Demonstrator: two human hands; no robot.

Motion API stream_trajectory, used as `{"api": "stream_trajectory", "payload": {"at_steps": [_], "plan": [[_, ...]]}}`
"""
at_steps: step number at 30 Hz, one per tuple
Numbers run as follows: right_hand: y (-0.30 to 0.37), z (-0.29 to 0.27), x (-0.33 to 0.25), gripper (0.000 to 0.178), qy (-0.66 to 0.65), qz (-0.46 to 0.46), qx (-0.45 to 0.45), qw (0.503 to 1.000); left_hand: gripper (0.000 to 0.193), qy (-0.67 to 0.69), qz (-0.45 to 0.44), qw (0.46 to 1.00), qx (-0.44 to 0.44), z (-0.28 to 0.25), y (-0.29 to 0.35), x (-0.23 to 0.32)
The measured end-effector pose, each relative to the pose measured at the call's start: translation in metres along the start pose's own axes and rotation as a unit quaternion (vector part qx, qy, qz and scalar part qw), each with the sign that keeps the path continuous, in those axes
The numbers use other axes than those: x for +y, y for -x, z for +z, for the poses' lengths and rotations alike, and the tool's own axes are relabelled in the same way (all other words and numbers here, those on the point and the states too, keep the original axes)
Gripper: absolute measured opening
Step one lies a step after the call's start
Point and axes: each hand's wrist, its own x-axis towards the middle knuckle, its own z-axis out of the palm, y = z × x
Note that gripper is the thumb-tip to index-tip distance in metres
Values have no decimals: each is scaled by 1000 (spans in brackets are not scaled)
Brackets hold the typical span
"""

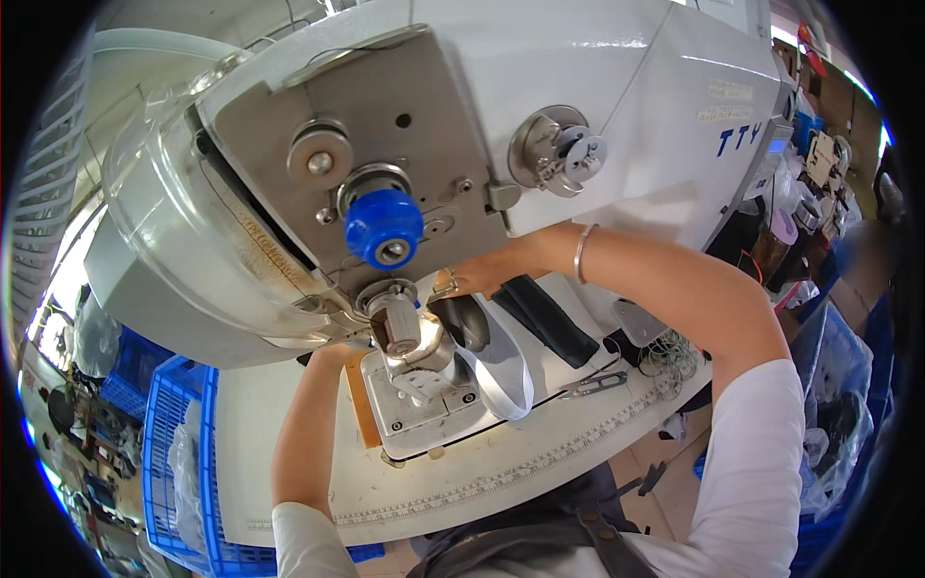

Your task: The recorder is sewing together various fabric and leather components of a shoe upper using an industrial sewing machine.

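Observation:
A sewing machine (pixel 366 125) with a blue tension knob (pixel 383 226) fills the upper middle, over a white work table (pixel 578 448). A black and white shoe upper (pixel 503 371) lies to the right of the needle area, its far part behind the machine head. My right hand (pixel 482 270), wearing a ring, reaches under the machine arm, its fingers bent onto the far dark part of the upper. My left hand (pixel 335 354) is left of the metal needle plate (pixel 424 409); its fingers are hidden behind the machine head.
A black padded strip (pixel 547 323), thread snips (pixel 595 385) and a tangle of pale thread (pixel 670 361) lie on the right. A ruler tape (pixel 540 472) follows the near edge. A blue crate (pixel 178 462) stands left; plastic bags (pixel 833 395) are at right.

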Motion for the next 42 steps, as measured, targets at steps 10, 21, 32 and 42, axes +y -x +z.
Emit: {"api": "stream_trajectory", "payload": {"at_steps": [10, 21, 32, 42], "plan": [[8, 18, 5, 6, 192, 38, -9, 981, 29, 11, -1, 999, 30, 8, -4, 6], [-6, 11, -38, 26, 66, 221, 26, 973, 29, 33, 3, 997, 66, 28, 14, 17], [-21, 11, -36, 9, 43, 339, -22, 939, 29, 50, -1, 995, 90, 29, 28, 20], [-35, -6, -59, 20, -100, 440, 9, 892, 29, 73, -5, 990, 123, 25, 49, 24]]}}
